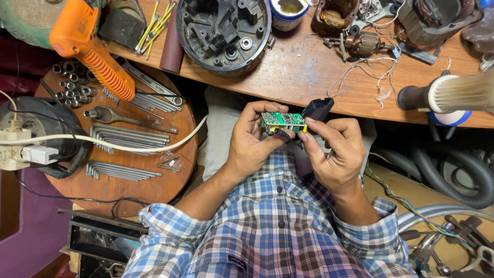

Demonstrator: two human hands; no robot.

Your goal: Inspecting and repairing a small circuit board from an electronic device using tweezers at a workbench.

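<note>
brush [463, 92]: cut by right edge | circuit board [283, 121]: underside hidden by hands, components too small

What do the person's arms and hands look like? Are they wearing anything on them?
Both hands are bare: no gloves, and no rings or watch that I can see. The left hand and right hand come out of a checked shirt in blue, white and dark red. Its sleeves are rolled up in thick cuffs near the elbows, so the forearms are uncovered.
</note>
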